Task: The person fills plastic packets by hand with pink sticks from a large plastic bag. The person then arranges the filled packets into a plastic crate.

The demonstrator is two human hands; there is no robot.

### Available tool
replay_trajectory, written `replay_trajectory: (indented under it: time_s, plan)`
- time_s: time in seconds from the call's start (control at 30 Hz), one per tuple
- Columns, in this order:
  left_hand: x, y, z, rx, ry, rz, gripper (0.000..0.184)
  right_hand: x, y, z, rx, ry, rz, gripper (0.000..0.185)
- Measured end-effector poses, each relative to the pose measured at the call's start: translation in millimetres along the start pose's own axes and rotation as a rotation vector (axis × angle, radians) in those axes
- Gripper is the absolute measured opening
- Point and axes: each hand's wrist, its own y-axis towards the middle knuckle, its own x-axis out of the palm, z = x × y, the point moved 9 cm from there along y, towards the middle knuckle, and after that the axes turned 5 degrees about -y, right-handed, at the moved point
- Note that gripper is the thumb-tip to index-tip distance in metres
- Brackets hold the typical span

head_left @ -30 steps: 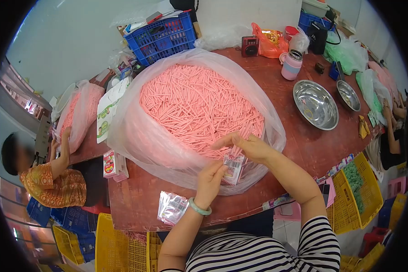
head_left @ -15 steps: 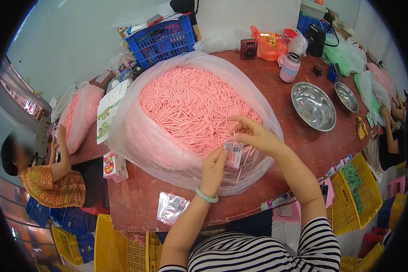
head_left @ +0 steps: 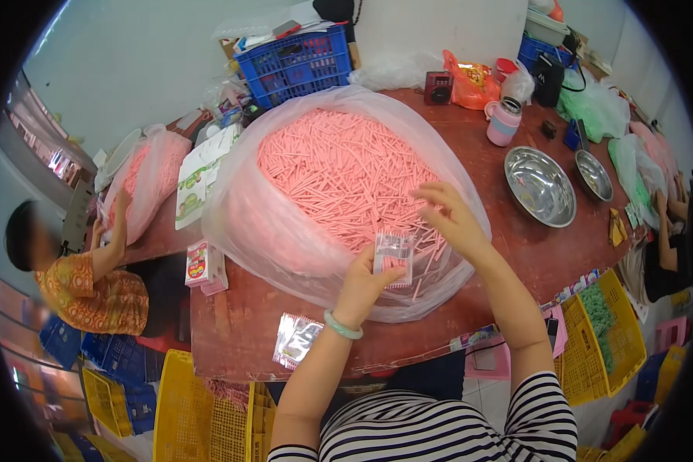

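Note:
A large clear plastic bag [head_left: 235,223] lies open on the red-brown table [head_left: 246,339], heaped with thin pink sticks [head_left: 339,165]. At its near edge my left hand [head_left: 366,279] pinches a small clear printed packet [head_left: 393,258] with pink pieces showing inside. My right hand [head_left: 450,219] is just right of the packet and over the sticks, its fingers spread and nothing visible between them. Several loose sticks lie on the plastic below it. A few silvery packets [head_left: 296,339] rest on the table left of my left forearm.
Two steel bowls [head_left: 540,187] [head_left: 594,175], a pink bottle [head_left: 503,122] and a red radio [head_left: 438,88] stand to the right. Behind is a blue crate [head_left: 296,68]. A person [head_left: 92,285] works at the left, another at the far right. Yellow crates [head_left: 604,331] flank the table.
My right hand has moved off the packet, up and to the right, and its fingers have opened. The packet is now held more upright in my left hand. The view has shifted slightly.

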Motion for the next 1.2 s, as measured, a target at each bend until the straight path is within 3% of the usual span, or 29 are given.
replay_trajectory:
  time_s: [0.03, 0.1, 0.17, 0.23, 0.3, 0.37, 0.4, 0.43, 0.53, 0.57, 0.63, 0.73, 0.87, 0.93, 0.97, 1.13, 1.2]
  plan:
    - [-0.4, -1.4, 1.7, 0.017, 0.008, -0.008, 0.03, 12.3, -5.8, -15.0, -0.141, -0.309, -0.068, 0.034]
    - [-4.4, -7.5, 8.6, 0.038, 0.011, -0.006, 0.026, 34.8, -13.6, -24.5, -0.092, -0.273, -0.182, 0.03]
    - [-10.3, -19.7, 10.3, -0.07, 0.006, -0.014, 0.022, 67.4, -26.4, -28.1, 0.093, -0.199, -0.423, 0.02]
    - [-21.8, -36.6, 25.6, -0.064, 0.019, -0.053, 0.016, 87.5, -32.3, -43.8, 0.078, -0.075, -0.428, 0.014]
    - [-39.5, -73.0, 59.5, -0.087, 0.178, -0.035, 0.015, 119.5, -42.9, -76.9, -0.009, -0.087, -0.618, 0.018]
    - [-69.4, -131.0, 114.3, 0.249, 0.64, 0.002, 0.02, 139.4, -52.2, -116.3, -0.219, -0.192, -0.608, 0.024]
    - [-89.2, -165.5, 141.8, 0.315, 0.657, 0.096, 0.02, 145.6, -54.0, -131.0, -0.318, -0.247, -0.64, 0.031]
    - [-122.8, -203.3, 161.7, 0.267, 0.723, 0.328, 0.018, 149.6, -52.8, -131.2, -0.303, -0.24, -0.599, 0.033]
    - [-237.4, -321.1, 185.2, 0.238, 0.886, 0.834, 0.021, 141.3, -34.7, -77.1, -0.125, -0.239, -0.512, 0.029]
    - [-277.2, -358.7, 180.2, 0.237, 0.887, 0.953, 0.025, 132.6, -28.0, -51.9, -0.037, -0.195, -0.427, 0.027]
    - [-368.2, -441.2, 136.3, 0.045, 0.939, 1.09, 0.023, 116.1, -22.6, -17.5, 0.193, -0.249, -0.378, 0.022]
    - [-471.2, -515.4, 54.0, -0.345, 1.184, 1.218, 0.018, 111.3, -12.7, 10.9, 0.225, -0.32, -0.299, 0.017]
    - [-550.5, -550.4, -58.1, -0.47, 1.024, 1.356, 0.021, 105.0, -8.2, 40.6, 0.202, -0.48, -0.388, 0.015]
    - [-560.7, -539.4, -81.6, -0.557, 1.003, 1.345, 0.021, 113.0, -12.0, 31.7, 0.226, -0.521, -0.408, 0.015]
    - [-571.3, -536.0, -102.5, -0.735, 1.074, 1.229, 0.026, 114.5, -14.3, 29.4, 0.252, -0.545, -0.426, 0.015]
    - [-581.0, -523.2, -153.3, -0.566, 1.05, 1.16, 0.047, 100.1, -20.3, 33.7, 0.279, -0.558, -0.387, 0.014]
    - [-585.4, -525.8, -165.8, -0.621, 0.909, 1.185, 0.054, 95.4, -24.1, 37.4, 0.311, -0.574, -0.389, 0.014]
